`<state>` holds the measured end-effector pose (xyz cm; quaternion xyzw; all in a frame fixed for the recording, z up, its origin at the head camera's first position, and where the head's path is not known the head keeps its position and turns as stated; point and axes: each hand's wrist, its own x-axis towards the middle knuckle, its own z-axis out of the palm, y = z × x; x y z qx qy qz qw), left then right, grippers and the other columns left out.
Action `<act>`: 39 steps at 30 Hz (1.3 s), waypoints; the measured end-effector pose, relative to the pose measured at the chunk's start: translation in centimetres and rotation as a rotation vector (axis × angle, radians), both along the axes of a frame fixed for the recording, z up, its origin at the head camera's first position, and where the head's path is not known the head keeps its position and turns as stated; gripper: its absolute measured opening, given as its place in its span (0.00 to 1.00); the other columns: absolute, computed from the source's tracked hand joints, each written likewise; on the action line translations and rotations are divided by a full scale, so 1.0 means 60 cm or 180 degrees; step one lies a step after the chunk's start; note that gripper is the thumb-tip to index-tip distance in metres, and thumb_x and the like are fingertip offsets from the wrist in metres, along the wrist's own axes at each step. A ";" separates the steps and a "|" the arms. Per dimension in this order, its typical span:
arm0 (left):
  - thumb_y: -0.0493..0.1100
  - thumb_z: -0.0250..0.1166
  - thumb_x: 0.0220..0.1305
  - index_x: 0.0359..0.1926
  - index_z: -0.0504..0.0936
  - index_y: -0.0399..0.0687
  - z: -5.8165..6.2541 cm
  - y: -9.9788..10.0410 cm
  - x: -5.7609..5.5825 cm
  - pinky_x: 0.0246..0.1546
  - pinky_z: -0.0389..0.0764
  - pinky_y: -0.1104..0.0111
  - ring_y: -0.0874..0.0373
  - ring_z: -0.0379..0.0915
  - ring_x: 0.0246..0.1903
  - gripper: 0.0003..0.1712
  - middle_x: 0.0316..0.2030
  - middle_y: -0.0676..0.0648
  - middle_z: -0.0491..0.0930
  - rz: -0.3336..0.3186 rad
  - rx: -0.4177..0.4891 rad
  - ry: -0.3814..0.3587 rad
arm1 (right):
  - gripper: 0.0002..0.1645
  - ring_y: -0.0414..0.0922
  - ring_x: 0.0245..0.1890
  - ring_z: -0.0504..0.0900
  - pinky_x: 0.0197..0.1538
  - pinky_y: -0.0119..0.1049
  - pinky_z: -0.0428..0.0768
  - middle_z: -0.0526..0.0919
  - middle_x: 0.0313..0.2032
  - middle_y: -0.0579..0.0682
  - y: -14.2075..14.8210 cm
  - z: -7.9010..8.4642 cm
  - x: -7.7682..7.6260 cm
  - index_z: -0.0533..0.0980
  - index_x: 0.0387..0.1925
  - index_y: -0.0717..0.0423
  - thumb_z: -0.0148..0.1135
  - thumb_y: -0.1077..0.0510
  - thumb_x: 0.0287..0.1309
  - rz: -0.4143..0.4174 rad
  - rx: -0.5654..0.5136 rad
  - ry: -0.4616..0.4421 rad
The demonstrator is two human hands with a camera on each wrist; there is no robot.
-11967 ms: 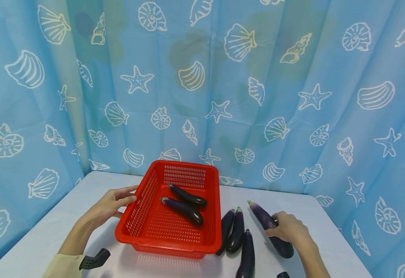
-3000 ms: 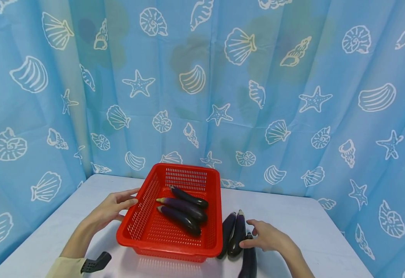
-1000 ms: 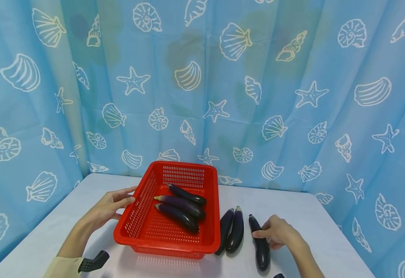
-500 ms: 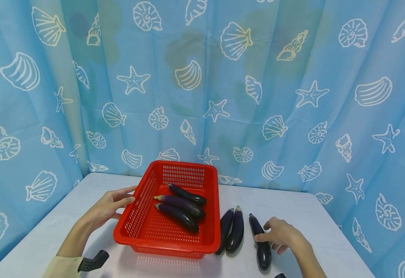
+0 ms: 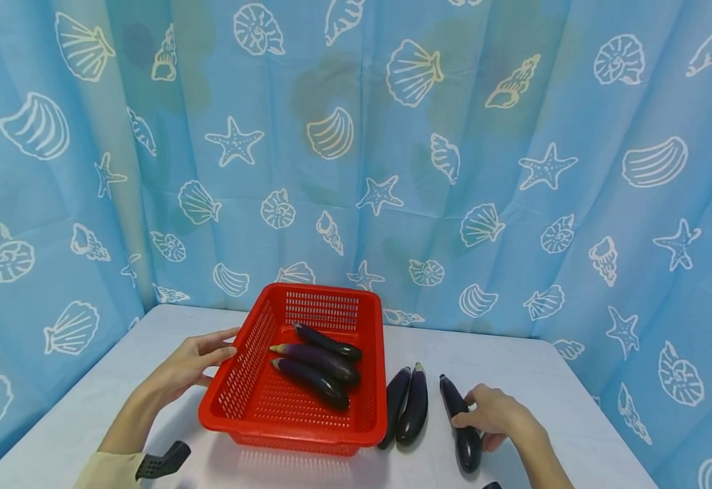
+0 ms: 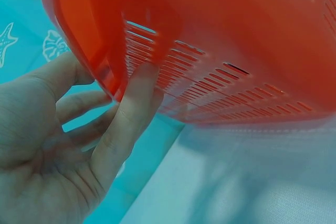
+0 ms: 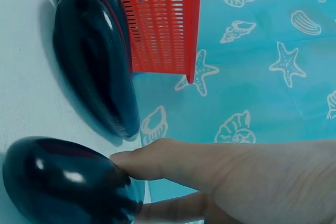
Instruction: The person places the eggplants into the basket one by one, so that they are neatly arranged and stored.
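Note:
A red plastic basket [image 5: 221, 424] with slotted walls stands tilted on the table, three dark purple eggplants [image 5: 313, 384] lying in it. My left hand [image 5: 187, 367] holds its left rim; the left wrist view shows one finger [image 6: 137, 90] against the outer wall below the rim. Right of the basket, an eggplant [image 5: 467, 448] lies on the table, stem end pointing away. My right hand [image 5: 502, 418] grips it around the middle, the thumb on its near side; the right wrist view shows its rounded end [image 7: 58, 177] close up. Other fingers are partly hidden.
Two more eggplants [image 5: 413, 414] lie side by side against the basket's right wall. A white-covered table [image 5: 551, 380] holds everything. Behind it hangs a blue curtain [image 5: 343, 183] with seashell prints. A black wrist-camera mount [image 5: 166, 462] juts from the left sleeve.
An eggplant with a pale stem went from the table into the basket. The right hand then took another and drew it rightward, slightly more in the last second. The left hand stayed.

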<state>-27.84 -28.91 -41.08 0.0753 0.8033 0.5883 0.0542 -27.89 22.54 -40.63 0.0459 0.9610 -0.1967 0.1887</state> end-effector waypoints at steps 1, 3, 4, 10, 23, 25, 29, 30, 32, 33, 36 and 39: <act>0.54 0.62 0.67 0.75 0.59 0.48 0.000 0.000 0.000 0.41 0.86 0.52 0.49 0.80 0.52 0.40 0.64 0.33 0.72 0.0002 0.0001 -0.0001 | 0.36 0.44 0.22 0.84 0.28 0.35 0.85 0.82 0.31 0.55 0.001 0.000 -0.001 0.74 0.54 0.70 0.71 0.47 0.52 -0.0027 0.0007 0.0015; 0.54 0.62 0.67 0.75 0.59 0.48 0.000 0.000 0.000 0.41 0.86 0.52 0.50 0.80 0.52 0.40 0.64 0.34 0.72 0.0007 -0.0007 -0.0003 | 0.35 0.44 0.22 0.84 0.28 0.35 0.85 0.82 0.30 0.55 0.001 0.001 -0.001 0.74 0.54 0.70 0.71 0.48 0.53 -0.0041 0.0040 0.0047; 0.54 0.62 0.67 0.75 0.59 0.48 0.000 0.000 -0.001 0.41 0.86 0.52 0.49 0.80 0.52 0.41 0.64 0.34 0.72 0.0005 -0.0009 -0.0004 | 0.34 0.44 0.22 0.84 0.28 0.35 0.85 0.82 0.30 0.54 0.001 0.002 -0.001 0.74 0.53 0.70 0.71 0.48 0.53 -0.0048 0.0051 0.0066; 0.55 0.62 0.67 0.75 0.59 0.49 0.000 -0.002 -0.003 0.41 0.86 0.52 0.49 0.79 0.53 0.41 0.64 0.34 0.72 0.0006 -0.0002 -0.0017 | 0.32 0.44 0.24 0.82 0.28 0.35 0.85 0.82 0.29 0.53 0.003 0.008 -0.001 0.76 0.52 0.69 0.70 0.49 0.53 -0.0024 0.0124 0.0180; 0.54 0.62 0.67 0.75 0.58 0.49 0.000 -0.006 -0.001 0.42 0.86 0.52 0.50 0.80 0.52 0.41 0.64 0.34 0.72 -0.0009 0.0036 -0.0022 | 0.31 0.44 0.27 0.79 0.29 0.37 0.82 0.85 0.37 0.55 0.007 0.011 -0.008 0.77 0.53 0.66 0.69 0.48 0.54 -0.0004 0.0106 0.0501; 0.54 0.62 0.67 0.75 0.58 0.48 0.000 -0.007 0.000 0.42 0.86 0.52 0.50 0.80 0.52 0.41 0.64 0.34 0.72 -0.0016 0.0047 -0.0020 | 0.31 0.44 0.26 0.80 0.29 0.38 0.82 0.85 0.38 0.56 0.007 0.012 -0.007 0.77 0.54 0.66 0.69 0.48 0.54 0.0012 0.0055 0.0597; 0.54 0.62 0.67 0.75 0.58 0.48 0.000 -0.007 0.000 0.42 0.86 0.52 0.49 0.80 0.52 0.41 0.64 0.34 0.72 -0.0032 0.0059 -0.0009 | 0.31 0.43 0.26 0.80 0.29 0.38 0.79 0.86 0.35 0.53 0.008 0.015 -0.005 0.76 0.54 0.64 0.69 0.48 0.54 0.0075 -0.0004 0.0820; 0.54 0.62 0.67 0.75 0.58 0.47 0.000 -0.007 0.000 0.42 0.86 0.51 0.49 0.80 0.52 0.41 0.64 0.34 0.72 -0.0035 0.0062 -0.0008 | 0.31 0.43 0.26 0.80 0.29 0.39 0.79 0.87 0.34 0.52 0.008 0.016 -0.005 0.77 0.54 0.63 0.69 0.48 0.53 0.0090 0.0005 0.0875; 0.54 0.62 0.67 0.75 0.58 0.47 0.000 -0.007 0.000 0.42 0.86 0.52 0.49 0.80 0.52 0.41 0.64 0.34 0.72 -0.0029 0.0059 -0.0007 | 0.30 0.43 0.27 0.81 0.31 0.41 0.78 0.87 0.34 0.51 0.008 0.016 -0.005 0.77 0.54 0.61 0.69 0.48 0.53 0.0114 0.0026 0.0966; 0.54 0.62 0.67 0.75 0.58 0.47 0.000 -0.007 0.000 0.42 0.86 0.52 0.50 0.80 0.52 0.41 0.64 0.34 0.72 -0.0027 0.0059 -0.0008 | 0.30 0.42 0.28 0.81 0.32 0.42 0.78 0.87 0.34 0.50 0.007 0.017 -0.005 0.77 0.54 0.60 0.69 0.47 0.53 0.0120 0.0038 0.1009; 0.54 0.62 0.67 0.75 0.58 0.47 0.000 -0.005 0.000 0.42 0.86 0.52 0.50 0.80 0.52 0.41 0.64 0.34 0.72 -0.0035 0.0059 -0.0012 | 0.30 0.43 0.30 0.81 0.34 0.44 0.79 0.87 0.37 0.50 0.005 0.018 -0.005 0.76 0.55 0.58 0.69 0.47 0.54 0.0124 0.0075 0.1102; 0.54 0.62 0.67 0.75 0.58 0.47 0.000 -0.004 -0.001 0.42 0.86 0.52 0.50 0.80 0.52 0.41 0.64 0.34 0.73 -0.0040 0.0064 -0.0020 | 0.30 0.43 0.30 0.81 0.33 0.44 0.79 0.87 0.39 0.51 0.002 0.018 -0.004 0.76 0.56 0.57 0.69 0.48 0.55 0.0122 0.0073 0.1182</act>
